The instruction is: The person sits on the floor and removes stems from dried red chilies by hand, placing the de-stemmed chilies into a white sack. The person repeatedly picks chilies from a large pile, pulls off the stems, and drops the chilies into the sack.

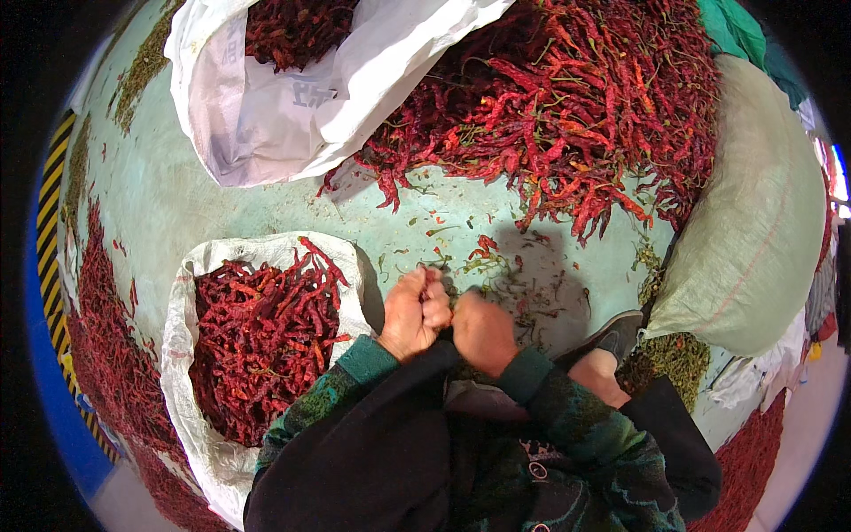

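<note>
My left hand is curled with the palm side partly up, and a bit of dark red shows between its fingers, probably dried chili pepper. Close against it on the right, my right hand is bent with its back up and blurred; its fingertips are hidden. Beyond both hands, green chili stems and small red chili pieces lie on the pale green floor. Left of my left hand stands an open white woven sack filled with dried red chilies.
A large heap of dried red chilies lies ahead, beside a white plastic sack holding more. At right rests a full pale green sack, near my shoe and a pile of stems. More chilies spread along the left.
</note>
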A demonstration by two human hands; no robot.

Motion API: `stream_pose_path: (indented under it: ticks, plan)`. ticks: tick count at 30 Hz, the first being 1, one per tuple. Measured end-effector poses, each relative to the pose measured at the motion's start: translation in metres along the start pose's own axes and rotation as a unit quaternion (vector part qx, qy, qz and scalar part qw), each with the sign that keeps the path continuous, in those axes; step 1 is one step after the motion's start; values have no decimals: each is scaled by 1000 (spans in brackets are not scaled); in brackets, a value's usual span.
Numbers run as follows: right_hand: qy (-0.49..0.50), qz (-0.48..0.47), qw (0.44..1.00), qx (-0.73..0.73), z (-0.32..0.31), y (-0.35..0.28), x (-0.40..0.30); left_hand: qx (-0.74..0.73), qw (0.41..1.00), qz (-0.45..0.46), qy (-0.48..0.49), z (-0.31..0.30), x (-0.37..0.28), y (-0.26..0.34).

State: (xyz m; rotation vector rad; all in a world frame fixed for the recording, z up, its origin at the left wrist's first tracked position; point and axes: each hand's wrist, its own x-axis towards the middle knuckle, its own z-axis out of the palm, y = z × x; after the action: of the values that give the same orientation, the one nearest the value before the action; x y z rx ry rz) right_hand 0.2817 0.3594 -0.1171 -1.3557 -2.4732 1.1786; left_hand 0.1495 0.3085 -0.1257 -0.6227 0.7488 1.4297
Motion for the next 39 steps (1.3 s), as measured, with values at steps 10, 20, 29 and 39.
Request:
stream_pose_path:
  ticks: [10, 20, 29, 39]
  plan:
    - [26, -13, 990, -137, -31, 45, 22, 213, 977, 4, -23, 11, -8, -2]
    - [74, -45, 982, -166, -13, 46, 68, 188, 981, 18, 39, 5, -1, -10]
    - [-24, -41, 994, 94, -43, 43, 58, 280, 957, 78, 12, 16, 0, -12]
    - [-129, -1, 966, 223, -33, -12, 7, 347, 912, 216, 27, 15, -47, 17]
